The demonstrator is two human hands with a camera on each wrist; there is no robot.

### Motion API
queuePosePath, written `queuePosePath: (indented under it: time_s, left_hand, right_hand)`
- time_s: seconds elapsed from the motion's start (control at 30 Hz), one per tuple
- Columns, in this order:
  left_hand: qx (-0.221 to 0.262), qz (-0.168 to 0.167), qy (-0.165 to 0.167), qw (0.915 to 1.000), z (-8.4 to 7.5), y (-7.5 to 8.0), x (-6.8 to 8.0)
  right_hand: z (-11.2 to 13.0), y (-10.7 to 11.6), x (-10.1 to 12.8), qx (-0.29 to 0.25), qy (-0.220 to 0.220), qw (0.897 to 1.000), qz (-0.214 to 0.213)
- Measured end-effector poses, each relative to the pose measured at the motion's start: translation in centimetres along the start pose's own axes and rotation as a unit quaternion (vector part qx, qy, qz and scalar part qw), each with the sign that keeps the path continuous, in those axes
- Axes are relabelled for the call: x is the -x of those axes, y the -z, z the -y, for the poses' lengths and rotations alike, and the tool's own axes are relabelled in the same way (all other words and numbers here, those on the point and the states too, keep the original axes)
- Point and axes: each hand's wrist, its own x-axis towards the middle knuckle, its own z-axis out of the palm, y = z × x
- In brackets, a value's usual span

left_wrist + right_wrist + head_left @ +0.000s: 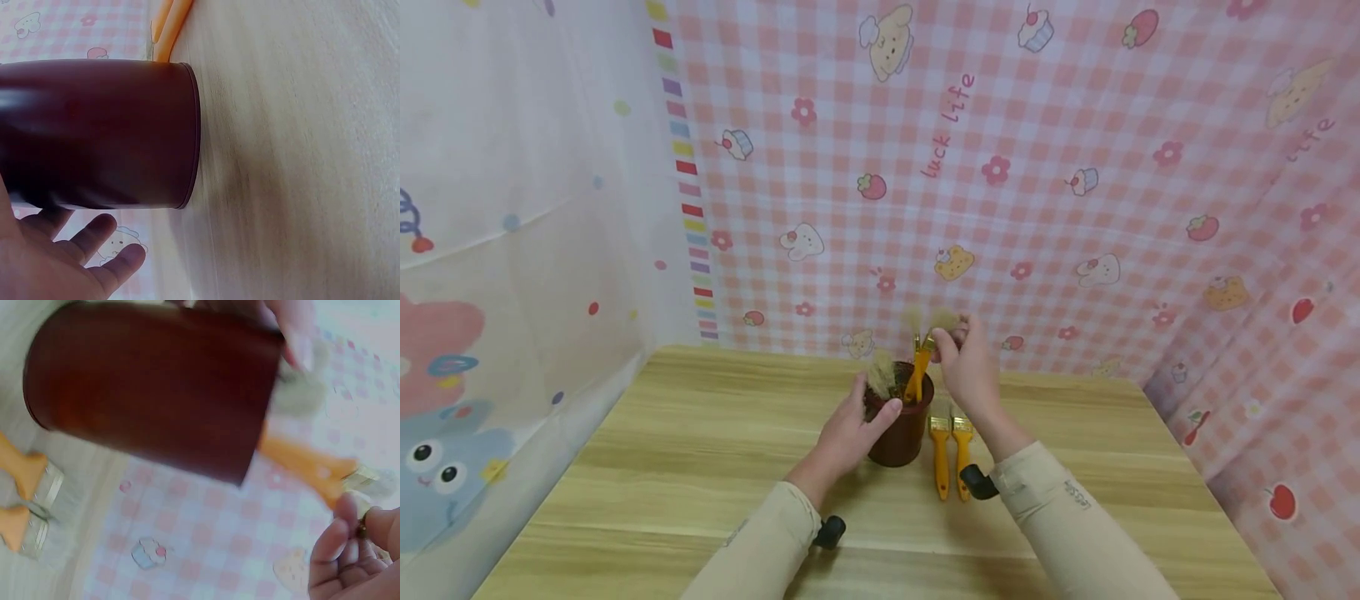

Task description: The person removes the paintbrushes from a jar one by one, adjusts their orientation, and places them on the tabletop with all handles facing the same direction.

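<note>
Centrally, two hands work at a dark red cup point(898, 433) of paint brushes standing on a wooden counter point(685, 467).

Left hand point(848, 433) wraps the cup's left side, thumb curled near the rim, fingers point(94, 234) spread around the far wall. Right hand point(967, 367) hovers just above and right of the cup, fingertips pinching the metal band below the bristles of an orange-handled brush point(919, 371) whose handle slants down inside the cup. Another brush's bristles point(882, 375) stick up at the cup's left rim. Two more orange brushes point(951, 454) lie side by side on the counter just right of the cup, below the right wrist. Pink checked cloth point(1045, 167) hangs behind.
</note>
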Motion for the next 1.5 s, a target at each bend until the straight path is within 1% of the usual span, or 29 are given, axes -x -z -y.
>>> queuePosePath:
  time_s: [0.1,0.17,0.23,0.33,0.43,0.47,0.57,0.63,0.73,0.8,0.9,1.03,1.2,1.33,1.4,1.5]
  left_hand:
    - [0.0,0.0,0.003,1.0,0.1,0.0,0.0]
    - [0.002,0.0,0.0,1.0,0.1,0.0,0.0]
    - [0.001,-0.002,-0.003,1.0,0.2,0.0,0.0]
    - [-0.001,-0.003,-0.01,0.9999,0.1,0.0,0.0]
    - [-0.005,0.001,-0.01,0.9999,0.0,0.0,-0.1]
    - [-0.005,0.001,-0.01,0.9999,0.0,-0.1,0.0]
    - [-0.008,0.001,-0.005,1.0,0.0,-0.1,0.0]
    - [-0.01,0.0,-0.001,0.9999,0.0,-0.1,0.0]
    - [-0.013,-0.002,0.0,0.9999,0.0,-0.1,0.0]
    - [-0.013,-0.002,-0.001,0.9999,0.0,-0.1,-0.1]
    - [-0.012,-0.003,-0.004,0.9999,0.0,-0.1,-0.2]
    - [-0.011,-0.004,-0.006,0.9999,0.0,-0.1,-0.2]
    - [-0.009,-0.003,-0.005,0.9999,-0.1,0.0,-0.1]
    - [-0.007,-0.003,-0.004,1.0,-0.2,0.0,0.0]
    - [-0.006,-0.003,-0.003,1.0,-0.2,0.0,0.0]
    - [-0.005,-0.001,-0.002,1.0,-0.1,-0.1,0.0]
  right_hand:
    - [0.0,1.4,-0.6,-0.051,-0.017,0.998,-0.019]
    - [-0.1,2.4,-1.0,-0.094,-0.03,0.995,-0.023]
    - [-0.3,3.6,-1.2,-0.114,-0.04,0.992,-0.03]
    - [-0.8,5.6,-1.4,-0.135,-0.056,0.988,-0.053]
    - [-1.8,8.1,-1.6,-0.148,-0.079,0.983,-0.075]
    - [-2.3,8.9,-1.6,-0.152,-0.089,0.982,-0.076]
    - [-4.6,10.9,-1.7,-0.145,-0.118,0.98,-0.063]
    - [-6.4,11.9,-1.5,-0.124,-0.139,0.982,-0.039]
    - [-9.0,12.7,-1.1,-0.088,-0.166,0.982,0.004]
    - [-10.3,12.9,-0.8,-0.065,-0.181,0.981,0.033]
    - [-11.9,13.0,-0.5,-0.041,-0.2,0.977,0.057]
    - [-13.3,13.0,-0.2,-0.019,-0.221,0.973,0.064]
    - [-14.5,12.7,0.2,-0.003,-0.235,0.967,0.095]
    - [-14.9,11.6,0.7,0.008,-0.23,0.964,0.132]
    - [-15.2,10.6,0.9,0.012,-0.225,0.963,0.148]
    - [-15.7,8.9,1.2,0.022,-0.222,0.961,0.161]
